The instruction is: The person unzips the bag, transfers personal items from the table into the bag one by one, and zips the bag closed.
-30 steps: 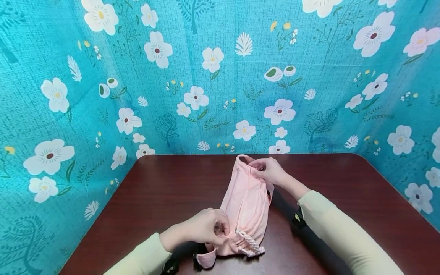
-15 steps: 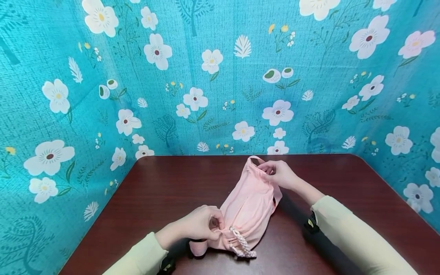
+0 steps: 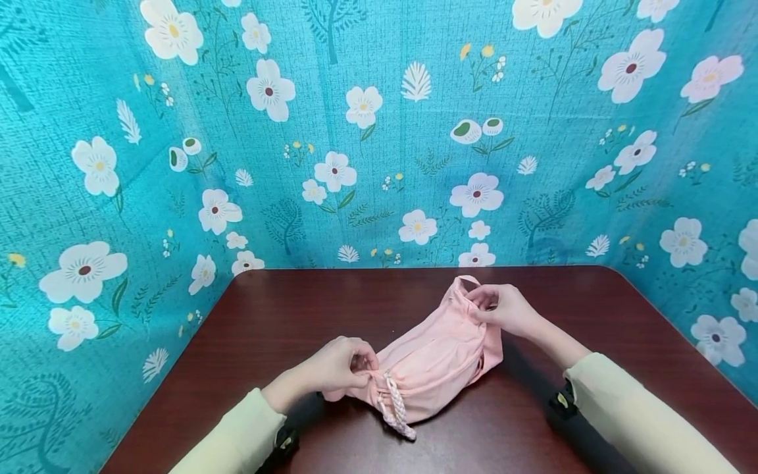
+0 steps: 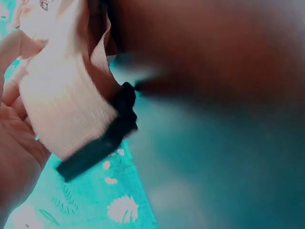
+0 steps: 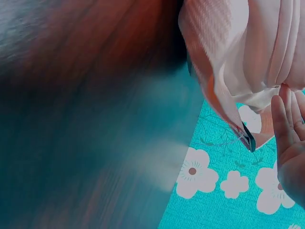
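A soft pink cloth bag [image 3: 438,355] lies slantwise over the middle of the table, its right end farther off and raised. My left hand [image 3: 334,368] pinches its near left end, beside a pale braided cord [image 3: 397,403] that hangs from it. At the far right end, my right hand [image 3: 510,313] pinches the fabric by a small loop. In the left wrist view, a wide pink strap [image 4: 71,105] with a black end piece [image 4: 93,152] hangs by the left hand. Another pink strap [image 5: 207,76] dangles below the bag in the right wrist view.
The dark reddish-brown table [image 3: 284,309] has rounded far corners. A turquoise flowered cloth [image 3: 379,164] stands behind it and along both sides. A black wrist strap [image 3: 565,400] shows at the right sleeve.
Both hands keep their grip while the bag turns clockwise. Its far end has swung right and toward me with the right hand; its near end has shifted left and slightly away with the left.
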Motion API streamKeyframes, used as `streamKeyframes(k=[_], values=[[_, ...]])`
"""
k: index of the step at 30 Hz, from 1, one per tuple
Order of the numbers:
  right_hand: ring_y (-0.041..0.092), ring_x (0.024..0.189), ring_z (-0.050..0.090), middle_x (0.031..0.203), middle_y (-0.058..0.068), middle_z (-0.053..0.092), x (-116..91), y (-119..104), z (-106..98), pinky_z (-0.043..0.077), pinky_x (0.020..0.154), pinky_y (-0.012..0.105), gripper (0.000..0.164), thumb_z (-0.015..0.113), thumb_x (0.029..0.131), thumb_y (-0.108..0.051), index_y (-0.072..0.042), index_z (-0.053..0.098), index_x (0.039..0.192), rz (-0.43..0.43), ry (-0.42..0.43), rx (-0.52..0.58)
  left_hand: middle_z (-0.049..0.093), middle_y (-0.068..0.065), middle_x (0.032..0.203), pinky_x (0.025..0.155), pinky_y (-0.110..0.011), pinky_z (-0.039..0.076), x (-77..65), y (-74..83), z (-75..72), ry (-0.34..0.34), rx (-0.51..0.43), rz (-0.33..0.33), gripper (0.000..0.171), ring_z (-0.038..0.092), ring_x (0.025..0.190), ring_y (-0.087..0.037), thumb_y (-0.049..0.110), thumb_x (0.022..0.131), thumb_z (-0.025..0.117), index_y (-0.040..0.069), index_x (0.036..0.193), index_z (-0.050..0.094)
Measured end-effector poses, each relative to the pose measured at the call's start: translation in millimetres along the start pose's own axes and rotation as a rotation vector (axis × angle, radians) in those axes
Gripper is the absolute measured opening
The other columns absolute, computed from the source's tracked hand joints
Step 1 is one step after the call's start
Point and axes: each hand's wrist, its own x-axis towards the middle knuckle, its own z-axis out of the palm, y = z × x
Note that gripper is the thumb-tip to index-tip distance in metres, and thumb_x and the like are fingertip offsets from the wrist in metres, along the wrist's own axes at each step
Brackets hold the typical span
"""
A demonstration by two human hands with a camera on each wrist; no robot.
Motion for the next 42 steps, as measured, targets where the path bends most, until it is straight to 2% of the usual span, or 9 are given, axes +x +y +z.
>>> streamKeyframes(k=[4,10,15,19,23,30,36,42], values=[[0.016,0.063,0.056,0.071,0.005,0.06,-12,-13,-5,0.047,0.056,0.024,0.026,0.074,0.071,-0.005,0.002,0.065,0.095,0.037,0.025,0.003,0.052,0.015,0.069,0.053,-0.015,0.038,6.4,-8.2,-7.1,0.027,0.039,0.02,0.02,0.048,0.062,-0.006,0.008,0.067,0.067,0.024,0.077,0.064],[0.021,0.062,0.056,0.071,0.01,0.06,-31,-40,-7,0.047,0.055,0.024,0.025,0.071,0.071,0.002,0.009,0.063,0.094,0.045,0.073,-0.012,0.054,0.014,0.07,0.056,-0.017,0.04,16.7,-18.9,-16.6,0.03,0.051,0.028,0.017,0.051,0.064,-0.011,0.007,0.07,0.066,0.022,0.077,0.066],[0.016,0.062,0.057,0.072,0.007,0.061,-37,-28,-3,0.047,0.055,0.022,0.028,0.073,0.071,-0.002,0.005,0.063,0.096,0.086,0.105,-0.014,0.057,0.013,0.074,0.059,-0.021,0.042,25.8,-28.5,-23.7,0.018,0.061,0.001,0.017,0.05,0.068,-0.01,0.007,0.072,0.065,0.022,0.079,0.067],[0.011,0.063,0.057,0.074,0.002,0.061,-39,-15,0,0.046,0.056,0.021,0.034,0.075,0.07,-0.01,0.001,0.062,0.099,0.081,0.14,-0.076,0.06,0.014,0.079,0.067,-0.028,0.044,33.0,-37.4,-27.5,0.026,0.055,-0.028,0.016,0.051,0.074,-0.008,0.006,0.075,0.067,0.022,0.08,0.067],[0.012,0.063,0.057,0.077,0.002,0.061,-42,-14,2,0.046,0.056,0.021,0.036,0.076,0.07,-0.012,-0.002,0.061,0.101,0.073,0.173,-0.103,0.06,0.014,0.079,0.072,-0.032,0.044,40.7,-45.4,-29.0,0.047,0.039,-0.047,0.015,0.053,0.078,-0.009,0.006,0.076,0.069,0.021,0.081,0.069],[0.014,0.064,0.057,0.078,0.004,0.061,-50,-15,7,0.048,0.058,0.021,0.033,0.076,0.07,-0.011,-0.002,0.06,0.097,0.118,0.207,-0.078,0.061,0.013,0.08,0.074,-0.036,0.044,54.0,-59.3,-27.6,0.061,0.042,-0.084,0.014,0.053,0.081,-0.013,0.006,0.078,0.069,0.02,0.083,0.069],[0.014,0.063,0.058,0.074,0.004,0.06,-52,-16,11,0.048,0.058,0.021,0.028,0.076,0.07,-0.01,-0.002,0.061,0.093,0.133,0.227,-0.062,0.06,0.015,0.079,0.071,-0.034,0.043,59.8,-62.9,-27.4,0.073,0.054,-0.137,0.015,0.052,0.079,-0.013,0.007,0.078,0.068,0.021,0.083,0.069],[0.015,0.063,0.057,0.074,0.004,0.06,-51,-17,10,0.048,0.057,0.022,0.027,0.075,0.07,-0.01,-0.002,0.061,0.093,0.148,0.219,-0.064,0.06,0.014,0.079,0.071,-0.033,0.043,59.8,-61.4,-26.6,0.049,0.039,-0.174,0.016,0.051,0.08,-0.013,0.006,0.078,0.068,0.021,0.083,0.069]])
